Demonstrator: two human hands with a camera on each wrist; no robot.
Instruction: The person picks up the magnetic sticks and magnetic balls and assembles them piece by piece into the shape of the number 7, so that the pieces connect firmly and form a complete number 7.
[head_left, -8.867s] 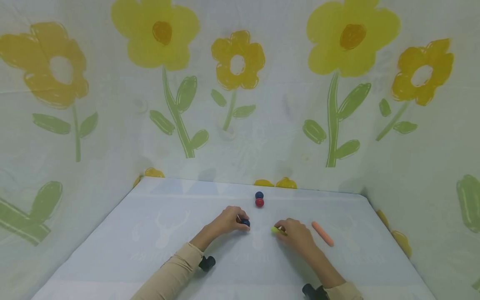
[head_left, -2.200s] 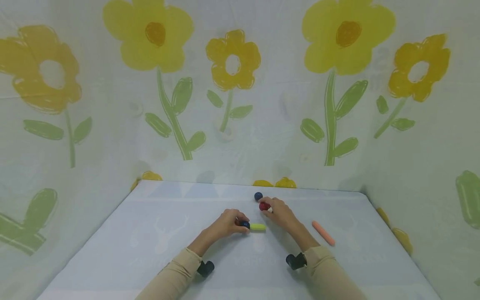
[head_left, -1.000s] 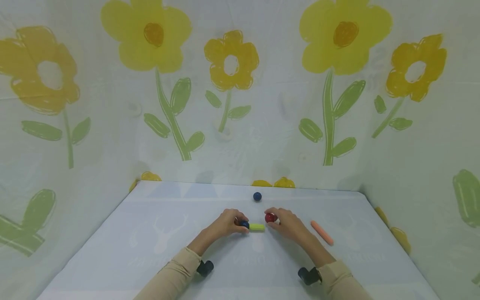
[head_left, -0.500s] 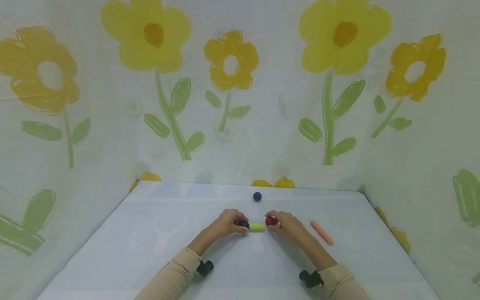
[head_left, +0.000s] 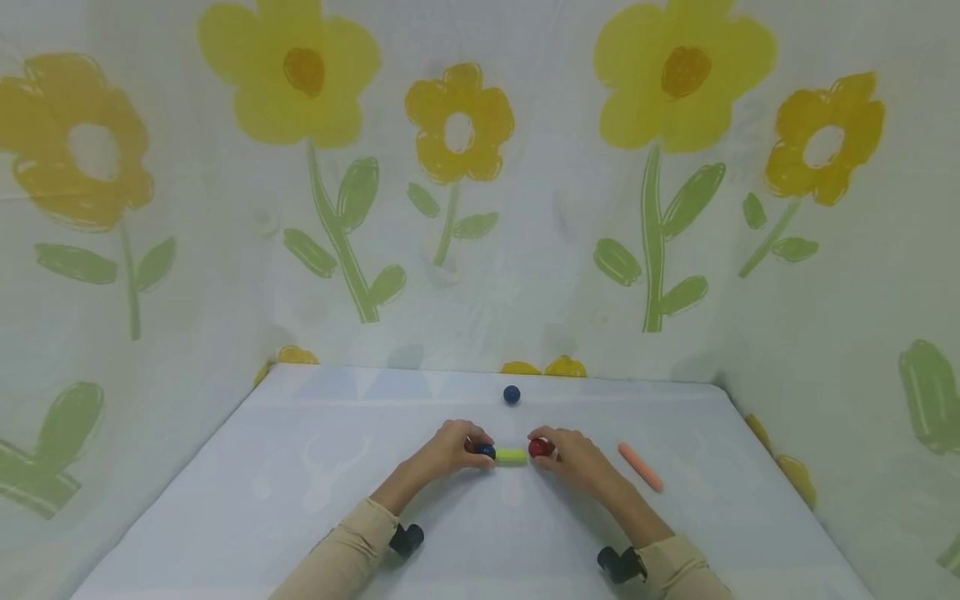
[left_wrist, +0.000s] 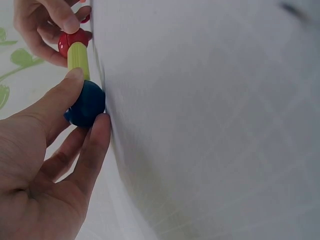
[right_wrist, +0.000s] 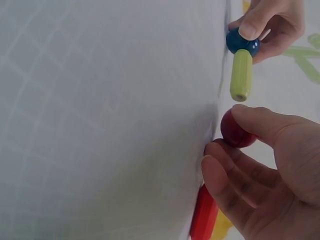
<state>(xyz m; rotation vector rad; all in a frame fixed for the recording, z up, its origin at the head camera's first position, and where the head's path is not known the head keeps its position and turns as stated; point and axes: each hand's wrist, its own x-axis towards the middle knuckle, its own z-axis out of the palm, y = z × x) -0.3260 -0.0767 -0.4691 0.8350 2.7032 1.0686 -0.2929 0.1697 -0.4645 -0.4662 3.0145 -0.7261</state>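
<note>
My left hand (head_left: pixel 450 448) pinches a dark blue ball (left_wrist: pixel 87 104) between thumb and fingers. From that ball a short yellow-green ribbed rod (head_left: pixel 512 456) sticks out to the right, its near end against the ball. Facing it, my right hand (head_left: pixel 577 458) grips a red ball (right_wrist: pixel 237 130) with the thumb and fingertips. In the right wrist view a small gap parts the red ball from the rod's free end, where a hole shows. Both hands are low over the white table (head_left: pixel 465 533).
A second dark blue ball (head_left: pixel 512 395) lies toward the table's back edge. Right of my right hand lies an orange rod (head_left: pixel 640 466), slanted. Flower-printed cloth (head_left: pixel 510 292) rises behind the table and at both sides.
The yellow-green rod went from my right hand onto the left hand's blue ball. My right hand took the red ball from the back and brought it near the rod's free end.
</note>
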